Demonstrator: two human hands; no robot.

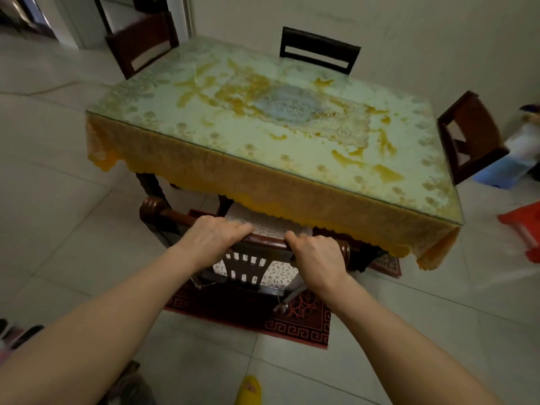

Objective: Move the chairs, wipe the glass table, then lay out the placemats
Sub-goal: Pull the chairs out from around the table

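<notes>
- Chair (267, 241) at lower centre: left hand (213, 238) and right hand (317, 255) both curl round its top rail;
- best pulled straight back, level, clear of the tablecloth (263, 182) fringe

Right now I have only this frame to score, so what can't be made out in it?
Head view: near chair, seat front and front legs hidden under the tablecloth.
Head view: blue object and red object, right edge, blurred; red one cut off.
Head view: dark items, bottom left, blurred, cut by the frame edge.
</notes>
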